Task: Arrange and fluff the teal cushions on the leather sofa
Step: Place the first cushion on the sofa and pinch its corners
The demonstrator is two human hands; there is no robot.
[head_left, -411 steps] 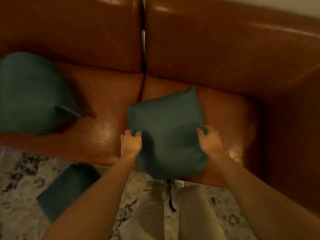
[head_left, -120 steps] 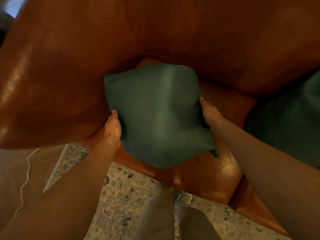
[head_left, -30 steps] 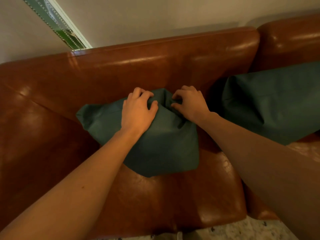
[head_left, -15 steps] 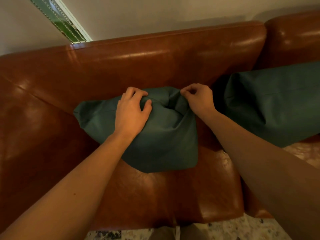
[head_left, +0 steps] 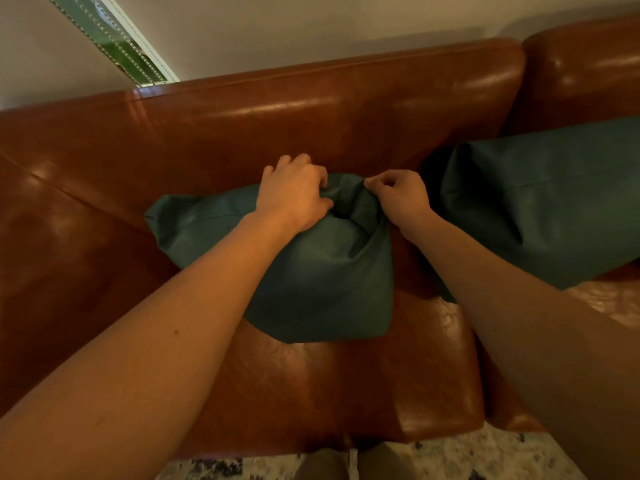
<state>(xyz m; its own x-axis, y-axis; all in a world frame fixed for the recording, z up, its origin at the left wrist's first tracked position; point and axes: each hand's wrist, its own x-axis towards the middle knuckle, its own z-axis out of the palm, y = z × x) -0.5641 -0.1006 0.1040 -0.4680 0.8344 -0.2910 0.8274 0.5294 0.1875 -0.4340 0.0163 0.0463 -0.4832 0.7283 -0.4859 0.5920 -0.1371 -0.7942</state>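
A teal cushion (head_left: 322,278) leans against the backrest of the brown leather sofa (head_left: 242,126), crumpled along its top edge. My left hand (head_left: 294,192) grips a bunch of fabric at the top middle of this cushion. My right hand (head_left: 401,195) pinches the cushion's top right corner between thumb and fingers. A second, larger teal cushion (head_left: 547,202) stands against the backrest just to the right, not touched by either hand.
The sofa's left armrest (head_left: 52,265) rises at the left. The seat (head_left: 346,386) in front of the cushion is bare leather. A patterned rug (head_left: 467,459) shows below the sofa's front edge. A wall and a window frame (head_left: 114,39) lie behind the backrest.
Both hands have stayed on the cushion's top edge. The right hand moved from a flat grasp to a pinch at the right corner, and the top is more bunched.
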